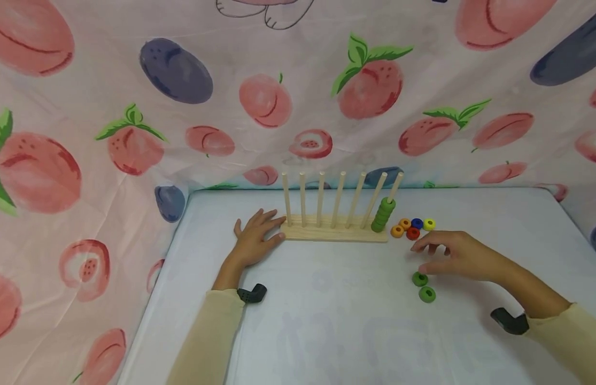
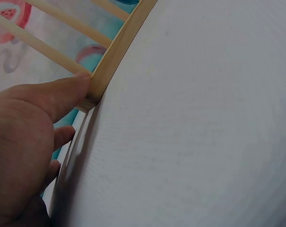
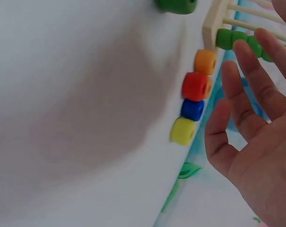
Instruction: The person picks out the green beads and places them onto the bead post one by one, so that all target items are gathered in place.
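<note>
A wooden peg board (image 1: pixel 333 232) with a row of several upright pegs stands toward the back of the table. My left hand (image 1: pixel 253 241) rests at its left end, fingers spread; the left wrist view shows the thumb (image 2: pixel 69 92) touching the corner of the base. Several green beads (image 1: pixel 383 214) are stacked on the rightmost peg. My right hand (image 1: pixel 463 256) hovers to the right of the board, fingers slightly bent and nothing between them. Just below its thumb lie two loose green beads, the upper one (image 1: pixel 420 279) nearer the thumb and the lower one (image 1: pixel 427 294) beside it.
Right of the board sit loose beads: two orange (image 1: pixel 397 231), a red one (image 1: pixel 413 233), a blue one (image 1: pixel 417 223) and a yellow one (image 1: pixel 429 224). Behind the white table (image 1: pixel 326 321) hangs a fruit-patterned cloth (image 1: pixel 221 69), which also runs along the left side.
</note>
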The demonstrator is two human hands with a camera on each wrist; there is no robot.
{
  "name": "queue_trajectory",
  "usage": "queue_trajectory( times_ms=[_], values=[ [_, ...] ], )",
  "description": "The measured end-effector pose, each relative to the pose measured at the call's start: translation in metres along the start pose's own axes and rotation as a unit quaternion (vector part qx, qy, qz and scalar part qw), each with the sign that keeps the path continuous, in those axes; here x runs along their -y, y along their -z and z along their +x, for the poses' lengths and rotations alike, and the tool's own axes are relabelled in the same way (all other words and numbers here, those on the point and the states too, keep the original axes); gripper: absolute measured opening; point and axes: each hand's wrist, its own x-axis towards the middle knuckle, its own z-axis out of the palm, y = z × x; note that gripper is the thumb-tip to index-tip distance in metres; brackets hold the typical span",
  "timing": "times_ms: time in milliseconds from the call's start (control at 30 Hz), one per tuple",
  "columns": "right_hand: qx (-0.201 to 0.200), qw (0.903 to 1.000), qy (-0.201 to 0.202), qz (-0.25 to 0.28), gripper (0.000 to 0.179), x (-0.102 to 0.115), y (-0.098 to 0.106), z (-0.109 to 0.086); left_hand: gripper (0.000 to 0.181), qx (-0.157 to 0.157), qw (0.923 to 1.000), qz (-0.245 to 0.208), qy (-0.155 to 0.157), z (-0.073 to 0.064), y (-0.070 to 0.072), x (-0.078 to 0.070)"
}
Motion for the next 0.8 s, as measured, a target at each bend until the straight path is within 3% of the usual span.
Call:
queue_trajectory(
  times_ms=[300,467,633,800],
  values=[
    [0.068,0.9966,-0.018,0.043,0.046,-0.018,-0.010,-0.009,0.052,0.000,1.0000,0.000,-0.002,0.000,-0.001,0.003],
    [0.090,0.9948,0.009,0.048,0.051,-0.028,-0.021,-0.012,0.052,0.000,1.0000,-0.001,-0.001,0.000,-0.001,0.002],
    [0.066,0.9971,0.019,0.033,0.049,-0.032,-0.025,-0.012,0.053,0.001,1.0000,-0.004,0.000,0.000,-0.001,0.002],
    [0.024,0.9992,-0.031,0.006,0.052,-0.033,-0.026,-0.005,0.053,-0.001,1.0000,-0.004,-0.001,0.000,-0.001,0.002]
  ],
)
